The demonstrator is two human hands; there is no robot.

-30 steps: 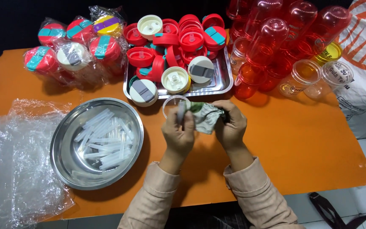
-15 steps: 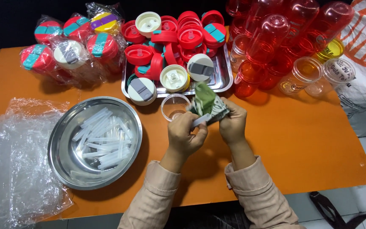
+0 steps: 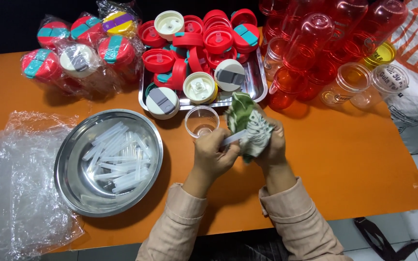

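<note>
Straw point(image 3: 232, 139), a short clear plastic tube, sits pinched in our left hand point(image 3: 215, 155), one end buried in the green-and-white cloth point(image 3: 248, 126) that our right hand point(image 3: 273, 151) bunches around it, just above the orange table point(image 3: 354, 159). We judge the straw light, slick and easily kinked, best gripped mid-length; the cloth is soft. A clear cup point(image 3: 201, 121) stands just beside, more straws point(image 3: 117, 157) lie in the steel bowl point(image 3: 71, 159) further left.
</note>
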